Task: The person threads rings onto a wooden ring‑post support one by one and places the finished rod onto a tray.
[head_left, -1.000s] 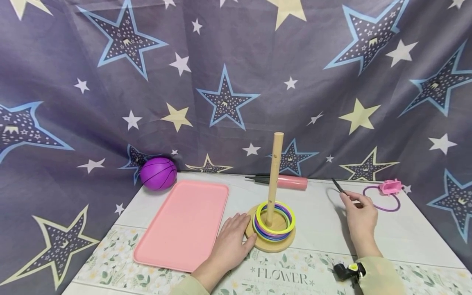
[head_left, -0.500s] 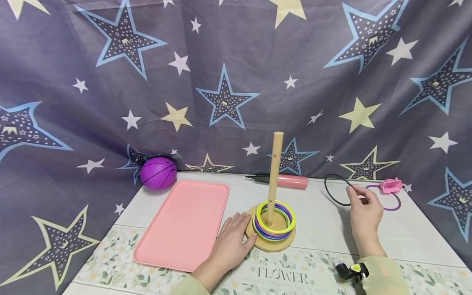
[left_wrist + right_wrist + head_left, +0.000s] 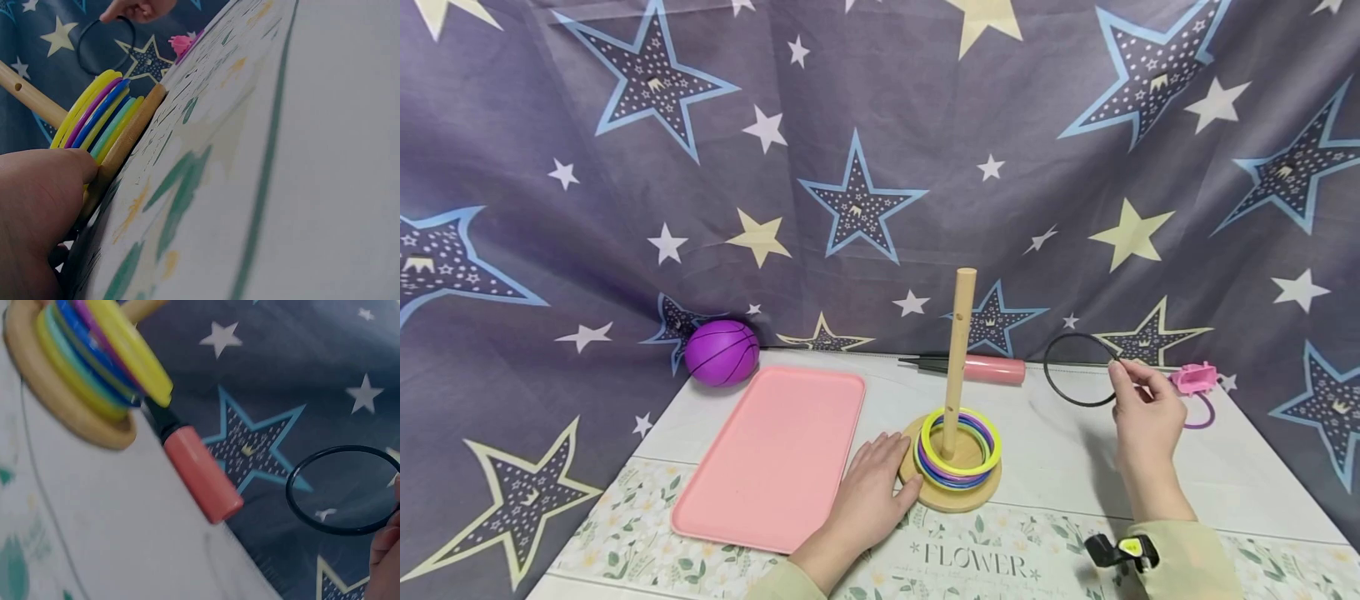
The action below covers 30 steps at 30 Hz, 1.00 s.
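My right hand (image 3: 1150, 421) pinches a thin black ring (image 3: 1078, 403) between thumb and fingertips, raised above the right side of the table. The ring also shows in the right wrist view, tilted. My left hand (image 3: 872, 487) rests beside a wooden ring-toss stand, its fingers fairly straight and touching the round base (image 3: 951, 502). In the left wrist view, the thumb (image 3: 81, 165) lies at the rim of that base. An upright peg (image 3: 958, 350) rises from it. Several coloured rings lie stacked round the peg's foot, a yellow ring (image 3: 962, 472) on top.
A pink tray (image 3: 775, 467) lies left of the stand, with a purple ball (image 3: 722, 353) behind it. Behind the peg is a pink hand pump (image 3: 994, 370). A purple ring (image 3: 1208, 412) and a pink plastic piece (image 3: 1195, 379) lie at the right. A starry cloth (image 3: 880, 100) hangs behind.
My right hand has lifted the black ring and turned it from nearly edge-on to facing the head camera. The left hand and the stand have stayed put.
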{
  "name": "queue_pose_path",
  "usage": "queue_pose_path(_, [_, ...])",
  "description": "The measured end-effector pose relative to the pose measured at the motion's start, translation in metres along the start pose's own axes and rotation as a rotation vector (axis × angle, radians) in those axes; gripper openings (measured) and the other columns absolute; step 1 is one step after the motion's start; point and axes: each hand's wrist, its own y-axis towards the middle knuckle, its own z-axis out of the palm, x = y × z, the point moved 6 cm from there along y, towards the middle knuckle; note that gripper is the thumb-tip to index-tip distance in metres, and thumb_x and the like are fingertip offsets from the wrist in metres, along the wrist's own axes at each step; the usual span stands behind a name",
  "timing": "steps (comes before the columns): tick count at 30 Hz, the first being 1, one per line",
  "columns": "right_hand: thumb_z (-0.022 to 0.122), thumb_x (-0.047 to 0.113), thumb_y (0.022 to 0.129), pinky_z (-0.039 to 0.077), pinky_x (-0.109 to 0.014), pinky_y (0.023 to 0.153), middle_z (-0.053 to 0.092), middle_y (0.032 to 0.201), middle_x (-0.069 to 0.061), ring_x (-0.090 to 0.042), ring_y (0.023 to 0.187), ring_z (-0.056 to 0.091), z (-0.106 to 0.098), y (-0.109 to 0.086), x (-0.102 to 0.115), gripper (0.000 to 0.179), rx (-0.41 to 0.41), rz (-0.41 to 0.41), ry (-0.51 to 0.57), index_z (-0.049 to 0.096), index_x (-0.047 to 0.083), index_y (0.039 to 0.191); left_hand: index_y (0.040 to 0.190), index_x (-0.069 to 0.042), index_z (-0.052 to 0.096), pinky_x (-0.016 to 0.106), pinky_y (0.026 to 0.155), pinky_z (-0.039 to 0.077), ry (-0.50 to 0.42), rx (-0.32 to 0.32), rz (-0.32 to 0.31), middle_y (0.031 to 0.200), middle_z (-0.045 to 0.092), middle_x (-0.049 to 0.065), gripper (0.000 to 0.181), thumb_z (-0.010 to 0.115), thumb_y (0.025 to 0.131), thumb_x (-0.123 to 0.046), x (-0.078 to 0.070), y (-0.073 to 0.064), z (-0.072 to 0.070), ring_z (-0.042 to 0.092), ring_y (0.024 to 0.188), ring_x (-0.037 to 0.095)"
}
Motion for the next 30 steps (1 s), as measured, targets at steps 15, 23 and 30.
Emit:
queue_pose_path(15, [0.084, -0.001, 0.096, 0.035, -0.015, 0.043, 0.06, 0.078, 0.0, -0.005, 0.05, 0.046, 0.027, -0.024, 0.053, 0.013, 0.059, 0.013, 0.271, 0.081, -0.006, 0.108, 0.16, -0.002, 0.055, 0.058, 0.134, 0.023, -0.003, -0.007, 0.007, 0.164, 0.054, 0.019, 0.062, 0.067, 0.109, -0.036, 0.0, 0.0, 0.0, 0.04, 0.159, 0.04])
queue_pose_path(23, [0.082, -0.004, 0.097, 0.033, -0.017, 0.043, 0.062, 0.075, -0.002, -0.009, 0.053, 0.045, 0.038, -0.037, 0.074, 0.009, 0.094, 0.027, 0.368, 0.08, -0.007, 0.106, 0.161, -0.003, 0.055, 0.058, 0.134, 0.023, -0.001, -0.003, 0.004, 0.165, 0.053, 0.019, 0.063, 0.067, 0.109, -0.037, 0.001, 0.0, 0.001, 0.04, 0.16, 0.039])
queue_pose_path(30, [0.08, -0.005, 0.098, 0.032, -0.018, 0.044, 0.063, 0.075, -0.002, -0.01, 0.054, 0.044, 0.046, -0.047, 0.078, 0.005, 0.145, 0.066, 0.378, 0.081, -0.005, 0.103, 0.16, -0.003, 0.055, 0.059, 0.134, 0.023, 0.006, -0.006, 0.009, 0.165, 0.053, 0.02, 0.063, 0.067, 0.109, -0.037, 0.001, 0.0, 0.001, 0.04, 0.159, 0.04])
